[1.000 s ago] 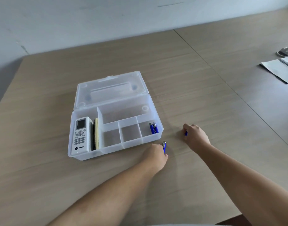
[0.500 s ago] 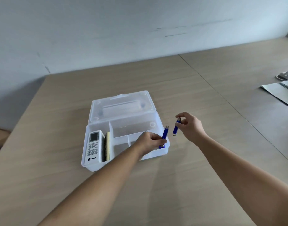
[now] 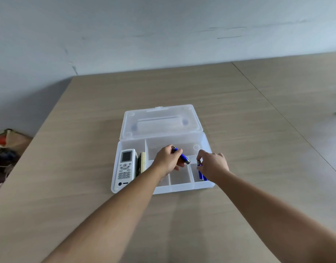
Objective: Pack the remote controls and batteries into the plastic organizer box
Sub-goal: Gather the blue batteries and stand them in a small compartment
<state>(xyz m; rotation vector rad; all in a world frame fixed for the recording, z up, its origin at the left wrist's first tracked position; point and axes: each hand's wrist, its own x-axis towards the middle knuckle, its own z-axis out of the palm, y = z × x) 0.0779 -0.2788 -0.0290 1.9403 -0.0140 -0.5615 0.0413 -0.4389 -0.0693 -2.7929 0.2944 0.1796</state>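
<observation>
Organizer box (image 3: 182, 187) open; white remote (image 3: 124, 166) left compartment; blue batteries (image 3: 181, 157) above.

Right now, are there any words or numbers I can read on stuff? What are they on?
White remote: a dark brand word near its bottom end, too blurred to read for sure.
Remote's buttons and small screen: too small to read.
Blue batteries, in the left hand and right hand: no readable print.
Clear organizer box: no text visible.
</observation>
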